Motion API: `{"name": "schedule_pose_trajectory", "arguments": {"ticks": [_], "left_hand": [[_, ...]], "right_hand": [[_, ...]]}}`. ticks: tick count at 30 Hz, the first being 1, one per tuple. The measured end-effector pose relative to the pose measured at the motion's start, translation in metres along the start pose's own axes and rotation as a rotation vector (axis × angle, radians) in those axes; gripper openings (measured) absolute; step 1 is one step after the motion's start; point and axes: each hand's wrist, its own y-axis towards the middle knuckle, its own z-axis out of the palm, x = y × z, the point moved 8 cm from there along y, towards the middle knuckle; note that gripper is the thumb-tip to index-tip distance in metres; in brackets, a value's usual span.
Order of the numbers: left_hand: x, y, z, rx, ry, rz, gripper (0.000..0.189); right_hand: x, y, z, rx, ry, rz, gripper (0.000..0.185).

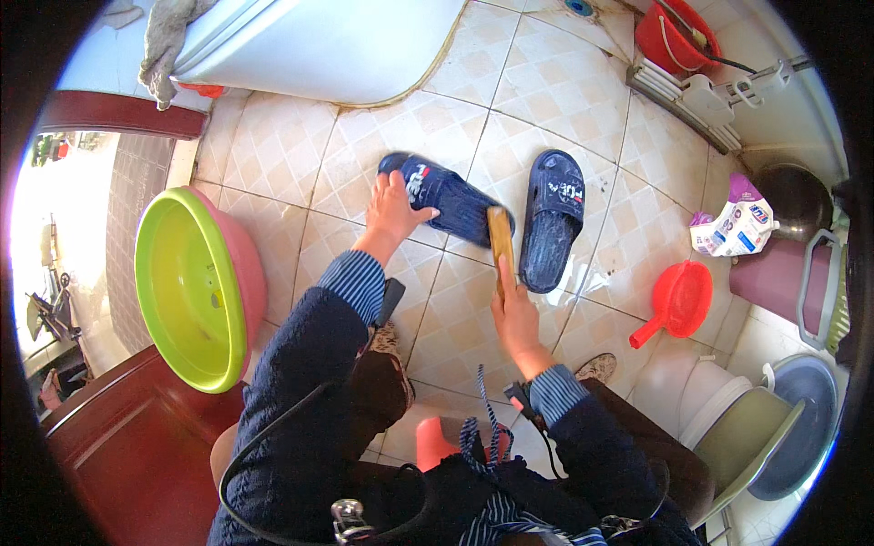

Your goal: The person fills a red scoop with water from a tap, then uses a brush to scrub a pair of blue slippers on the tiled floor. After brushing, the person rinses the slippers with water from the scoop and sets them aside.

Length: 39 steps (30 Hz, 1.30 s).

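Observation:
A dark blue slide sandal (454,203) lies aslant on the tiled floor, its strap to the left and its heel to the right. My left hand (392,211) presses on its strap end with the fingers spread. In my right hand (517,321) is the handle of a wooden brush (502,239), whose head rests at the sandal's heel; its bristles are hidden from above. The other slide sandal (552,222) lies just to the right, toe pointing away from me, with whitish wet streaks on its footbed and strap.
A green basin (188,286) stands tilted at left inside a pink one (246,266). To the right are a red dipper (681,300), a detergent bag (736,222) and a mauve bucket (778,280). A white tub (328,54) bounds the far side; a red bucket (672,37) stands far right.

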Motion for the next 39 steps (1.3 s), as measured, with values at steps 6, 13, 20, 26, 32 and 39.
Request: {"name": "schedule_pose_trajectory", "arguments": {"ticks": [6, 13, 20, 26, 32, 39], "left_hand": [[0.019, -0.043, 0.014, 0.269, -0.111, -0.354, 0.129], [0.012, -0.044, 0.029, 0.343, -0.102, -0.498, 0.13], [0.011, -0.041, 0.031, 0.3, 0.01, -0.508, 0.12], [0.008, -0.04, 0.032, 0.267, 0.002, -0.554, 0.116], [0.005, -0.04, 0.031, 0.23, -0.025, -0.581, 0.117], [0.014, -0.036, 0.034, 0.247, -0.176, -0.481, 0.127]], "right_hand": [[0.042, 0.024, 0.04, 0.038, -0.019, -0.095, 0.076], [0.033, 0.077, 0.002, -0.17, -0.074, 0.046, 0.076], [0.051, 0.06, 0.037, 0.205, -0.076, -0.028, 0.08], [0.023, 0.098, 0.011, -0.05, -0.029, 0.007, 0.076], [0.022, 0.109, -0.029, -0.313, 0.307, 0.081, 0.063], [-0.003, 0.142, -0.073, 0.016, 0.067, 0.043, 0.062]]}}
